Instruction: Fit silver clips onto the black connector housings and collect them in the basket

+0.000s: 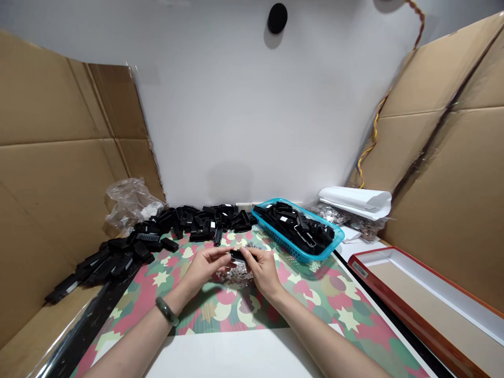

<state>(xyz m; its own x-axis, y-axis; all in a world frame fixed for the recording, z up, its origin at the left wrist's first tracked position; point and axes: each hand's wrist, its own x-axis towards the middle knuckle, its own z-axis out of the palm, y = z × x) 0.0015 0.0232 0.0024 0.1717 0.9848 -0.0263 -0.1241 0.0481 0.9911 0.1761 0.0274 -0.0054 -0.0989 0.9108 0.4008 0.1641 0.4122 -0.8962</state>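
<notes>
My left hand (208, 265) and my right hand (263, 270) meet over the middle of the patterned cloth (220, 310). Between their fingertips is a small black plastic part (237, 255), closed in by both hands. Its details are partly covered by the fingers. Right under and behind it lies a loose pile of small silvery metal pieces (238, 275). A dark green bangle (167, 312) circles my left wrist.
Many black plastic parts (202, 220) are heaped along the back and left. At the back right stands a blue basket (301, 256) of similar parts. Plastic bags (132, 202), white paper (354, 199) and a red-rimmed box lid (417, 302) lie around; cardboard walls (59, 157) flank both sides.
</notes>
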